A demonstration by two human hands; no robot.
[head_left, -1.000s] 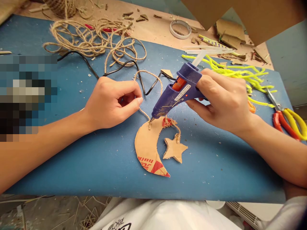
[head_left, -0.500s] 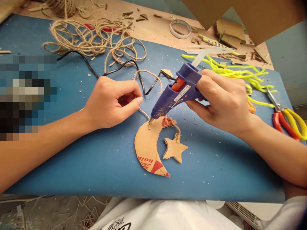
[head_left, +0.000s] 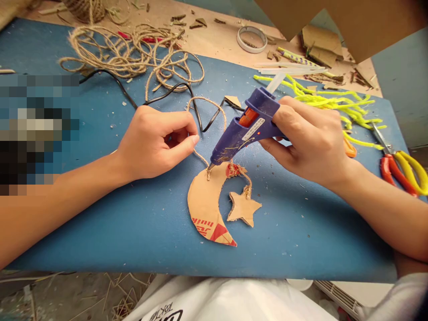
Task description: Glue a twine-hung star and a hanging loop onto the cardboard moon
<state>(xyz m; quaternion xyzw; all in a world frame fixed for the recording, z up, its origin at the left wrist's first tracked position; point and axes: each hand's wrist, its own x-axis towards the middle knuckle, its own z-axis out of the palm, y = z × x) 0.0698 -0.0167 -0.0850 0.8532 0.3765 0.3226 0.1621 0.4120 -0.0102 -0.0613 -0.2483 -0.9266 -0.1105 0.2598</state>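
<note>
My right hand [head_left: 307, 138] grips a blue hot glue gun [head_left: 242, 127], a clear glue stick poking out of its back end. Its nozzle points down and meets the upper end of a cardboard crescent moon [head_left: 205, 200], where a twine end lies. From there a loop of jute twine [head_left: 210, 100] arches up past my left hand [head_left: 160, 142], whose thumb and forefinger are pinched on it; the exact contact is partly covered by the fingers. A cardboard star [head_left: 244, 207] hangs off the moon by a short cord and lies flat beside it on the blue mat [head_left: 133, 232].
Behind my hands lie a tangle of twine [head_left: 117, 53], a black cable [head_left: 125, 91] and a tape ring [head_left: 252, 40]. Yellow-green pipe cleaners [head_left: 321, 100] and red-and-yellow scissors [head_left: 399, 167] are on the right. Cardboard scraps [head_left: 323, 42] litter the back. Blurred blocks hide the left edge.
Almost nothing differs. The glue gun's nozzle stays on the moon's upper end, with at most a tiny tilt of the gun, and my left hand holds its place.
</note>
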